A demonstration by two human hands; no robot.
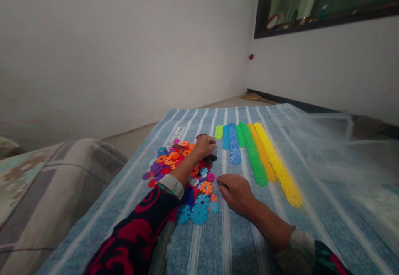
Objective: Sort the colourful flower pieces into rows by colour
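Note:
My left hand (205,146) reaches over the far right side of a mixed pile of plastic snowflake discs (175,155). Its fingers are bent together beside dark brown and black discs (213,158); whatever they may hold is hidden. Nearer to me, my right hand (236,192) rests on the striped cloth, just right of the pile. Its fingers are curled in, and I cannot make out anything within them. Beyond it lie overlapping rows of discs sorted by colour: lime (218,132), light blue (226,138), blue (234,144), green (253,154), orange-yellow (262,152) and yellow (279,165).
A blue cloth with white stripes (199,262) covers the table. Clear plastic containers (324,127) stand along its right side. To the left is a bed or seat with a grey striped cover (84,171). White walls (156,50) rise behind, with a dark-framed window (327,28) at right.

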